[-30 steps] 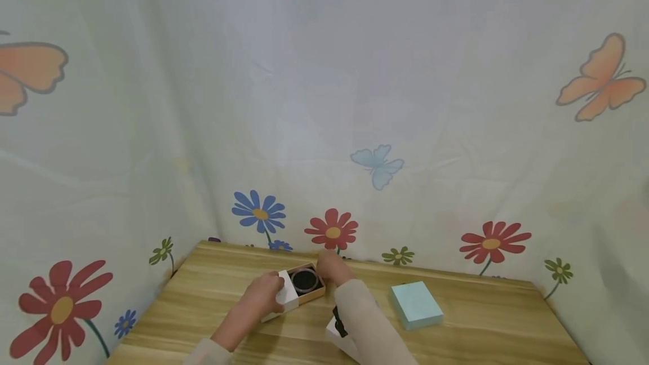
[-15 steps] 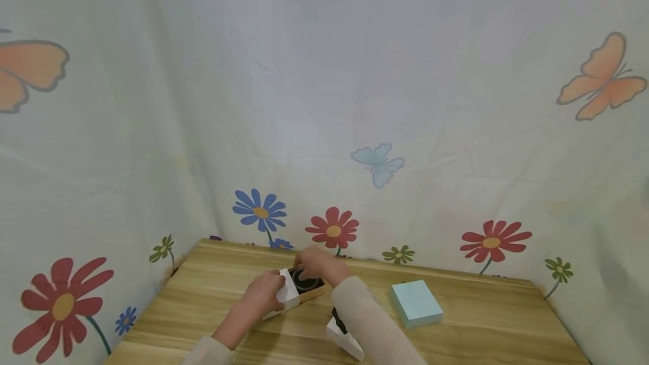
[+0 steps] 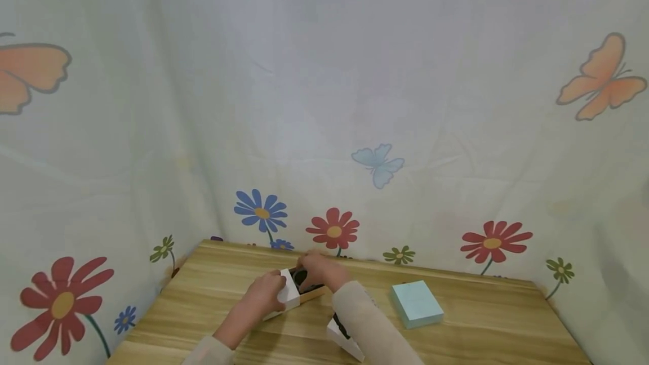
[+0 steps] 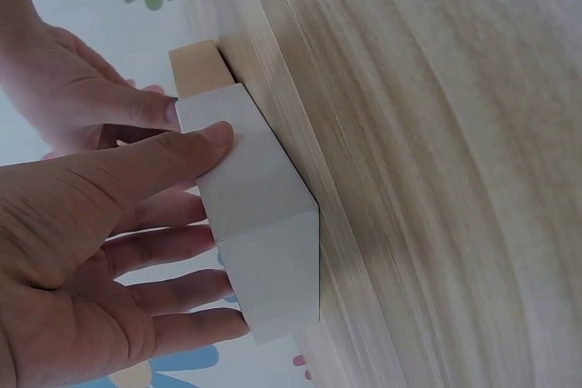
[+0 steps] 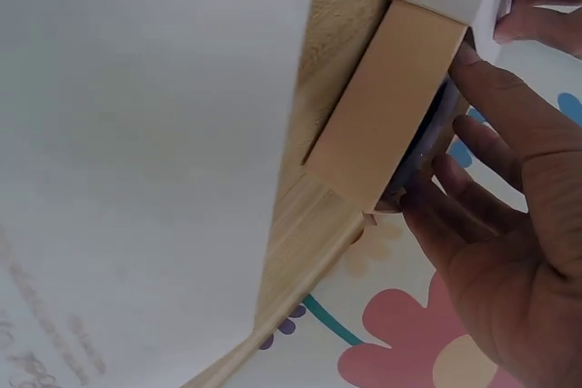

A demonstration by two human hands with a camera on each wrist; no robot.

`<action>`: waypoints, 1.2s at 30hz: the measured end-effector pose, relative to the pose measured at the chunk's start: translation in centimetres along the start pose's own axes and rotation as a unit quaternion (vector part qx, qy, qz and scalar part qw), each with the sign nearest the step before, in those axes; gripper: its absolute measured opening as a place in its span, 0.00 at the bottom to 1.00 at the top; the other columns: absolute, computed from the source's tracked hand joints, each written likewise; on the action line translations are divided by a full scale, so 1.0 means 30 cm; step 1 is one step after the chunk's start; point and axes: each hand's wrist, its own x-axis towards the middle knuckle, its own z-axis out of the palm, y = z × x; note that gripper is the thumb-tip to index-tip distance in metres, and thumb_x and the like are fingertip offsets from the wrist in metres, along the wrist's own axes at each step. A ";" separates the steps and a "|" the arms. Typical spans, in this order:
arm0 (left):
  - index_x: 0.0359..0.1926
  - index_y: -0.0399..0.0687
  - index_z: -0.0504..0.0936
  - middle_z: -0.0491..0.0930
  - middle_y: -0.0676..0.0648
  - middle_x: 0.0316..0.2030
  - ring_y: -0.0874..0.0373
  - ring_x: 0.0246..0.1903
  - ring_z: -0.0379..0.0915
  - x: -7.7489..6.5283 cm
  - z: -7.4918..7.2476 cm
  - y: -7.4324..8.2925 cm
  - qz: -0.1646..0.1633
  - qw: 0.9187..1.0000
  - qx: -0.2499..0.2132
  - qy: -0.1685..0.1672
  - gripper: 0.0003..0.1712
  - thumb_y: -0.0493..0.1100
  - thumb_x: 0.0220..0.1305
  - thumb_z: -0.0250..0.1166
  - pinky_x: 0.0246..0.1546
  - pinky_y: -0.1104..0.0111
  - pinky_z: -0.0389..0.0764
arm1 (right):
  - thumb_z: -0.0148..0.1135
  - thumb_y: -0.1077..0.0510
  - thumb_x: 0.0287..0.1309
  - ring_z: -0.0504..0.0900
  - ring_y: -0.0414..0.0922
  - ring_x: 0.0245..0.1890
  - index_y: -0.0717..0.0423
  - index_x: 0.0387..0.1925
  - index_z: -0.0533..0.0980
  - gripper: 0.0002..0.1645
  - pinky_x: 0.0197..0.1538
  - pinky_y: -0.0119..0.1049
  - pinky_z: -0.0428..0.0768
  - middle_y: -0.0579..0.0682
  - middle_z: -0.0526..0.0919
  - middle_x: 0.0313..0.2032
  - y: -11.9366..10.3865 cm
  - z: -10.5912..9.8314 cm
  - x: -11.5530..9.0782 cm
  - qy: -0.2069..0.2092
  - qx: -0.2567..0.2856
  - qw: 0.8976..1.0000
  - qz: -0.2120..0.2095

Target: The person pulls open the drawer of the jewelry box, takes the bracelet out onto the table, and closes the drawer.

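A white box sleeve (image 3: 289,292) lies on the table with its orange-sided tray (image 3: 311,295) slid partly out to the right. My left hand (image 3: 266,293) grips the sleeve; its thumb presses one face and the fingers reach along another, as the left wrist view shows. My right hand (image 3: 319,269) bends over the open tray. A dark round object (image 3: 300,277) with a rim sits in it, largely hidden by that hand. In the right wrist view the thumb and fingers of the right hand (image 5: 509,197) reach into the tray around the round object.
A pale blue box (image 3: 417,303) stands on the wooden table (image 3: 481,320) to the right. Below my right forearm is a white box (image 3: 345,342) with something black on it, partly covered by the sleeve. A flower-printed cloth (image 3: 431,185) hangs behind the table.
My right hand has moved left from the tray's far right end to over the tray, and its fingers now reach in at the round object. The left hand keeps its grip on the sleeve.
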 end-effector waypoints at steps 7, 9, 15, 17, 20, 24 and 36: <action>0.33 0.35 0.83 0.77 0.44 0.32 0.50 0.30 0.75 0.003 0.004 -0.001 0.002 1.000 -0.004 0.004 0.22 0.36 0.37 0.85 0.30 0.55 0.80 | 0.81 0.48 0.49 0.74 0.39 0.41 0.47 0.54 0.81 0.30 0.49 0.35 0.80 0.44 0.78 0.44 -0.014 0.018 -0.005 0.013 0.010 1.000 0.000; 0.33 0.35 0.83 0.77 0.43 0.32 0.50 0.30 0.75 0.006 0.006 -0.001 0.002 1.000 -0.007 0.005 0.22 0.36 0.37 0.85 0.30 0.55 0.80 | 0.81 0.49 0.49 0.73 0.40 0.42 0.45 0.55 0.81 0.31 0.50 0.35 0.80 0.44 0.77 0.45 -0.015 0.018 -0.006 0.018 0.013 1.000 0.005; 0.33 0.35 0.83 0.77 0.44 0.33 0.50 0.31 0.75 0.011 0.019 -0.007 0.000 1.000 -0.016 0.005 0.22 0.36 0.36 0.85 0.30 0.56 0.81 | 0.81 0.52 0.49 0.73 0.41 0.42 0.45 0.57 0.82 0.31 0.50 0.36 0.80 0.46 0.77 0.45 -0.016 0.019 -0.016 0.029 0.019 0.999 0.004; 0.32 0.36 0.83 0.77 0.44 0.32 0.51 0.30 0.75 0.011 0.021 -0.009 -0.001 1.000 -0.013 0.007 0.22 0.36 0.36 0.85 0.30 0.56 0.81 | 0.82 0.52 0.49 0.73 0.41 0.41 0.45 0.56 0.82 0.30 0.49 0.36 0.80 0.46 0.77 0.44 -0.018 0.024 -0.016 0.035 0.022 0.999 0.005; 0.31 0.36 0.83 0.77 0.44 0.32 0.50 0.30 0.75 0.011 0.021 -0.010 -0.003 1.000 -0.006 0.009 0.22 0.36 0.36 0.85 0.31 0.55 0.81 | 0.82 0.53 0.48 0.73 0.41 0.40 0.44 0.56 0.83 0.30 0.48 0.37 0.81 0.46 0.77 0.44 -0.022 0.034 -0.015 0.041 0.027 0.999 0.008; 0.31 0.35 0.82 0.76 0.44 0.31 0.50 0.31 0.75 0.006 0.017 -0.014 -0.005 1.000 -0.003 0.000 0.22 0.36 0.36 0.85 0.31 0.54 0.81 | 0.82 0.52 0.48 0.73 0.42 0.40 0.43 0.55 0.83 0.30 0.46 0.38 0.81 0.47 0.76 0.43 -0.027 0.051 -0.009 0.042 0.032 0.999 0.012; 0.32 0.35 0.83 0.77 0.44 0.32 0.51 0.31 0.74 0.014 0.016 -0.017 0.003 1.000 -0.004 -0.012 0.21 0.37 0.37 0.84 0.31 0.55 0.80 | 0.83 0.52 0.46 0.74 0.42 0.39 0.45 0.54 0.83 0.30 0.48 0.37 0.81 0.48 0.77 0.43 -0.029 0.055 -0.010 0.064 0.011 0.998 0.010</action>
